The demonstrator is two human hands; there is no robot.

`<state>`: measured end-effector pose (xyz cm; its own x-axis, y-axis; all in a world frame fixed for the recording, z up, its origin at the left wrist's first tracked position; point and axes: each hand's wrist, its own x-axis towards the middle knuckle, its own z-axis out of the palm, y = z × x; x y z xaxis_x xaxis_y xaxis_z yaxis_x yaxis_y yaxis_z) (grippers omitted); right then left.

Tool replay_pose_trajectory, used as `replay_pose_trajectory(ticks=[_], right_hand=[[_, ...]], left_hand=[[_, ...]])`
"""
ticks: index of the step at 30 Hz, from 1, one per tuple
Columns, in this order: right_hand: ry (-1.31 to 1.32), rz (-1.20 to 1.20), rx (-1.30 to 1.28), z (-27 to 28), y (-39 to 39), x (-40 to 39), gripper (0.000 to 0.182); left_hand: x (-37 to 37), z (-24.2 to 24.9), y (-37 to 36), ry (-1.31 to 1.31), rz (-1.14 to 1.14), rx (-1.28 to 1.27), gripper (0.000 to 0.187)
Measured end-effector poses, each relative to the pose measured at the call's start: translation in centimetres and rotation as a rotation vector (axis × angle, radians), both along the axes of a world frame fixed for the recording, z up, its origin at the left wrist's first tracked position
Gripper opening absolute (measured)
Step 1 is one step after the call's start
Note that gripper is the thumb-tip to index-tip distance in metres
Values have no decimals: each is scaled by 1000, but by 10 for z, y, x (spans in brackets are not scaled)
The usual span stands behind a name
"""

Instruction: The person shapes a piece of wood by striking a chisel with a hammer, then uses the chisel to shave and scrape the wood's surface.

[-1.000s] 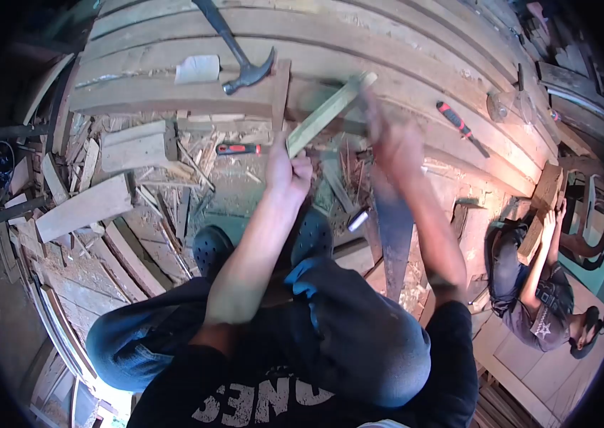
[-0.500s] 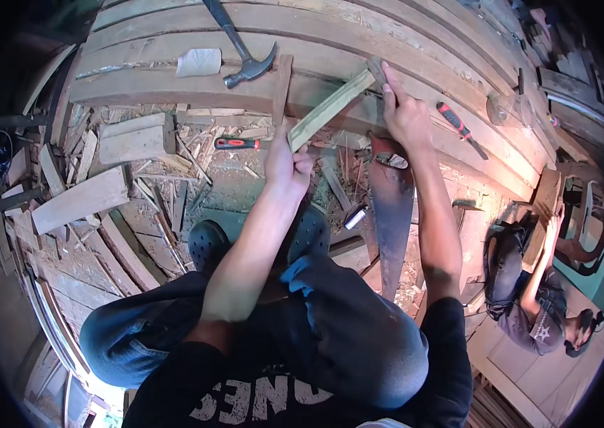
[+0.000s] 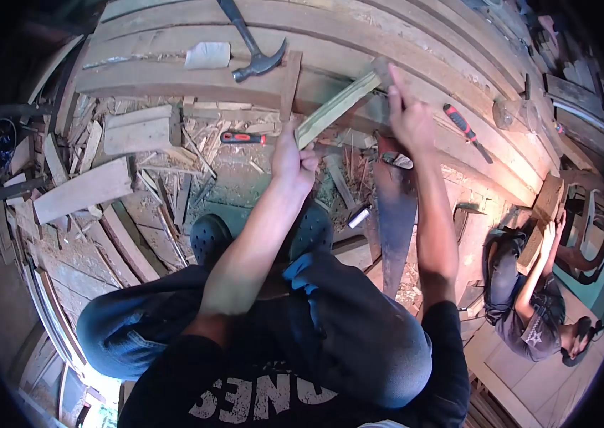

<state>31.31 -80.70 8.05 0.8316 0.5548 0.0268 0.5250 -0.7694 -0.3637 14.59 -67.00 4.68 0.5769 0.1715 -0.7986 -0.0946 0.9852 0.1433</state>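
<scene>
Left hand closed tight around the near end of a pale wooden strip, angled up and away toward the stacked planks. Right hand at the strip's far end, fingers curled on a small dark tool there, too blurred to name. Handsaw just right of the strip, lying blade-down toward the knees. Red-handled chisel just left of the strip, among wood scraps. Claw hammer beyond the strip, on the planks. Red-and-black screwdriver right of the strip, past the right hand. Another person crouched well right of the strip, holding a wood block.
</scene>
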Motion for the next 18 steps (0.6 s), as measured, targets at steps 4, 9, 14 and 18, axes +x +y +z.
replay_pose_trajectory(ticks=[4, 9, 14, 18], right_hand=[[-32, 352, 67, 12, 8, -77, 44], [12, 32, 86, 4, 7, -56, 42], [-168, 480, 250, 46, 19, -112, 40], [116, 229, -81, 15, -5, -106, 44]], left_hand=[[8, 7, 0, 182, 46, 5, 16], [6, 2, -2, 161, 31, -16, 20], [1, 3, -3, 161, -5, 9, 23], [10, 8, -2, 218, 24, 19, 24]])
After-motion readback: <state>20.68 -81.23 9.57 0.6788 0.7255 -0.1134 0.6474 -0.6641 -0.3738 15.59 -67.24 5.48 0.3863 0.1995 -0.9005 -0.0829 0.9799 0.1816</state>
